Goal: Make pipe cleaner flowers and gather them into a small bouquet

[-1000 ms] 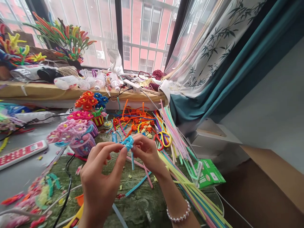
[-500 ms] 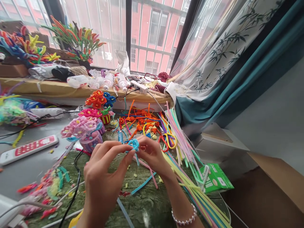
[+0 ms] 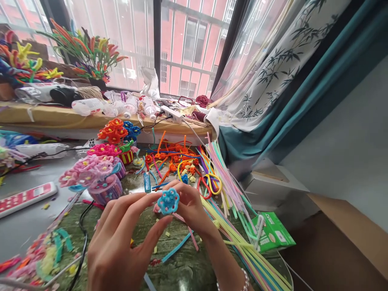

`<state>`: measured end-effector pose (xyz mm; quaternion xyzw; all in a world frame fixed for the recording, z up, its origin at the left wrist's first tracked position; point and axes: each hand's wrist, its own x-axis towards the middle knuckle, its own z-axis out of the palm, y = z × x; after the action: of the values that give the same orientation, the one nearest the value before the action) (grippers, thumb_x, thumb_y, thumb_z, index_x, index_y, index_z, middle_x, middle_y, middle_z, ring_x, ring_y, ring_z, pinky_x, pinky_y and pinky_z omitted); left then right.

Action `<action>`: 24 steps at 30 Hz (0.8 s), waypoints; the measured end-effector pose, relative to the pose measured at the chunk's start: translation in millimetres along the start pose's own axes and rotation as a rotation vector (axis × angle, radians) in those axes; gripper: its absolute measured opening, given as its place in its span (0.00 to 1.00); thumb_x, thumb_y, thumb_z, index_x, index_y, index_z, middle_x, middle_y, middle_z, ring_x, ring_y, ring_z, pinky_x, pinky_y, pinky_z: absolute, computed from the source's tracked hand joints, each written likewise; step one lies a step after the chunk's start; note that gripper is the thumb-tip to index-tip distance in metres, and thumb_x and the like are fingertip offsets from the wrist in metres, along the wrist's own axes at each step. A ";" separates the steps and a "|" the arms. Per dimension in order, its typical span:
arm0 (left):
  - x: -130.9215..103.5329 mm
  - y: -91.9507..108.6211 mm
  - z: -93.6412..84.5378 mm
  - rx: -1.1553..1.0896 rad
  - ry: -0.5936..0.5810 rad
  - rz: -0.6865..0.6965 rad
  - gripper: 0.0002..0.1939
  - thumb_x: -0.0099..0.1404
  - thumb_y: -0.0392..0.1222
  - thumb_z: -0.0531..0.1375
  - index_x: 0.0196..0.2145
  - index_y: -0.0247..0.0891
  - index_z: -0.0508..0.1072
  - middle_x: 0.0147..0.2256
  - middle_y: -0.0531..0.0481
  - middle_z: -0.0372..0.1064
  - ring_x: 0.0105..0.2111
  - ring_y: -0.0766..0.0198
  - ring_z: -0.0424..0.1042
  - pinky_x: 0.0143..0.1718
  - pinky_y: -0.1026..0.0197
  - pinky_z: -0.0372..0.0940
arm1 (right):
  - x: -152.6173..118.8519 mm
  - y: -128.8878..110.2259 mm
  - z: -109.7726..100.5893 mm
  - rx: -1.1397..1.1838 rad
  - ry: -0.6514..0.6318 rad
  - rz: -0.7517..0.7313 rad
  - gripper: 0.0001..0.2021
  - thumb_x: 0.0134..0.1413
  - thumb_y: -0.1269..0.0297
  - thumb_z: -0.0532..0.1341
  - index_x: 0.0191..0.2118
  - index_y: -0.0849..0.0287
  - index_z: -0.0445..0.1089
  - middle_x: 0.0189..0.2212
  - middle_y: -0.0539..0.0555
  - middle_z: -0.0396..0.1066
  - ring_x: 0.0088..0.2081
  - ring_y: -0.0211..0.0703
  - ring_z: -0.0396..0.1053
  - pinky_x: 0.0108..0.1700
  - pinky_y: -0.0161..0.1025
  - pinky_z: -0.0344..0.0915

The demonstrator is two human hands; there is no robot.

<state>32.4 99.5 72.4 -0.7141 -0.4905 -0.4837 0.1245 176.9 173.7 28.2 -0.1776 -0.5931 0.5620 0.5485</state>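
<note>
Now turned face-on toward the camera: blue pipe-cleaner flower, edge-on and half hidden between the fingertips half a second ago. Sitting a little lower than before too, and closer to the body, above the green mat.

Right hand pinching the flower from behind, thumb and fingers closed on its back or stem, probably so that the petals stay uncovered. Left hand coming in from below and left, forefinger and thumb drawn near each other and touching the flower's left rim; whether gripping it or only steadying it, hard to tell. Holding it up off the surface, likely for a clear look at the petal shape.

Lying just to the right, within easy reach: fan of pastel pipe cleaners, with red and yellow scissors on top of them. Standing to the left, set aside in small cups: finished pink flowers and orange flowers. Resting further left on the grey table: remote control.
</note>
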 end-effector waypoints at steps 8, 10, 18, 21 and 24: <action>-5.0 4.5 -2.0 0.024 -0.025 0.006 0.17 0.67 0.50 0.58 0.50 0.42 0.69 0.38 0.49 0.72 0.36 0.60 0.71 0.42 0.59 0.65 | -3.2 5.9 5.6 0.098 -0.060 0.041 0.10 0.49 0.56 0.70 0.33 0.54 0.72 0.33 0.51 0.70 0.34 0.40 0.69 0.34 0.37 0.68; -7.3 3.2 -2.2 0.009 -0.032 0.006 0.17 0.67 0.49 0.57 0.50 0.40 0.70 0.37 0.49 0.71 0.36 0.61 0.71 0.43 0.61 0.65 | -3.9 5.6 6.5 0.113 -0.098 0.024 0.09 0.50 0.56 0.69 0.33 0.55 0.73 0.33 0.51 0.70 0.34 0.40 0.69 0.36 0.37 0.67; -16.9 0.5 0.8 0.022 -0.032 -0.059 0.19 0.66 0.51 0.59 0.50 0.39 0.69 0.38 0.48 0.69 0.33 0.62 0.69 0.39 0.62 0.65 | -5.5 5.5 5.2 -0.014 -0.083 0.047 0.13 0.52 0.51 0.67 0.33 0.56 0.72 0.35 0.54 0.71 0.38 0.43 0.70 0.38 0.38 0.67; -17.9 2.0 2.9 0.024 -0.018 -0.100 0.18 0.66 0.50 0.59 0.49 0.39 0.69 0.37 0.49 0.69 0.31 0.64 0.67 0.36 0.63 0.65 | -4.6 1.5 5.4 -0.098 -0.097 0.022 0.15 0.54 0.49 0.64 0.34 0.57 0.72 0.35 0.55 0.71 0.37 0.43 0.70 0.38 0.39 0.68; -20.1 1.6 3.7 0.009 -0.017 -0.165 0.15 0.66 0.50 0.59 0.47 0.41 0.70 0.35 0.51 0.69 0.29 0.65 0.66 0.36 0.63 0.65 | -3.6 -5.9 6.8 -0.181 -0.130 -0.025 0.15 0.57 0.48 0.62 0.33 0.57 0.72 0.34 0.54 0.72 0.35 0.42 0.69 0.37 0.40 0.68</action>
<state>34.8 89.4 54.6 -0.6748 -0.5508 -0.4841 0.0831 174.8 165.7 33.3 -0.1824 -0.6779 0.5096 0.4975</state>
